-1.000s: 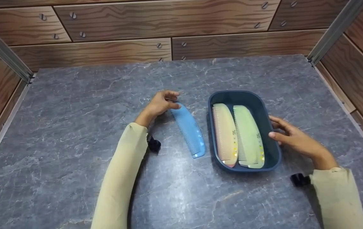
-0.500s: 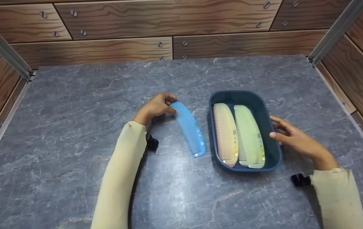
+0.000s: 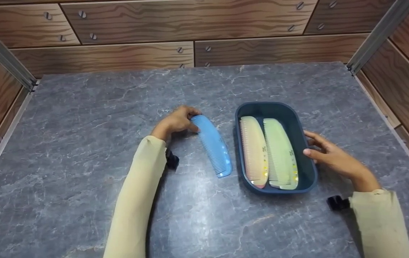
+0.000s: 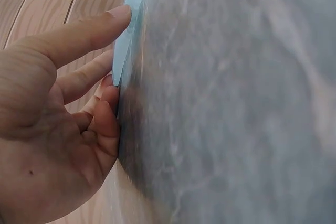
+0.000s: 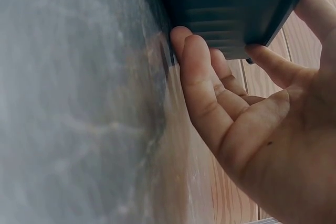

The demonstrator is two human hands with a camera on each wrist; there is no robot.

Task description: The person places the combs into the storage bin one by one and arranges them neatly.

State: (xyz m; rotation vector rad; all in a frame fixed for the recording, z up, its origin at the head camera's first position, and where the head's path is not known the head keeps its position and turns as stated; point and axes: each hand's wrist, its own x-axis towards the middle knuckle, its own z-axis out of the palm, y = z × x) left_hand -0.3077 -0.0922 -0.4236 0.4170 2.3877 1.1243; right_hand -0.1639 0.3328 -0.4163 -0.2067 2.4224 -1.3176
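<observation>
A blue comb (image 3: 213,147) lies slanted on the grey marbled table. My left hand (image 3: 179,120) pinches its far end; the left wrist view shows the thumb on the comb's (image 4: 126,51) upper face and the other fingers about its end. Right of it stands a dark blue box (image 3: 276,105) holding a cream comb (image 3: 254,150) and a green comb (image 3: 280,154), with a pink edge peeking from under the cream one. My right hand (image 3: 333,157) rests at the box's right side, thumb at the rim. In the right wrist view, relaxed fingers touch its ribbed outer wall (image 5: 215,14).
Wood-patterned panels (image 3: 190,21) wall in the back and both sides of the table (image 3: 82,125). Grey metal posts (image 3: 380,36) stand at the back corners. Each wrist carries a small black camera mount (image 3: 338,203).
My left hand's thumb has slid a little towards me along the comb's toothed edge, and its fingers have closed in on the far end. The right hand and box stay put.
</observation>
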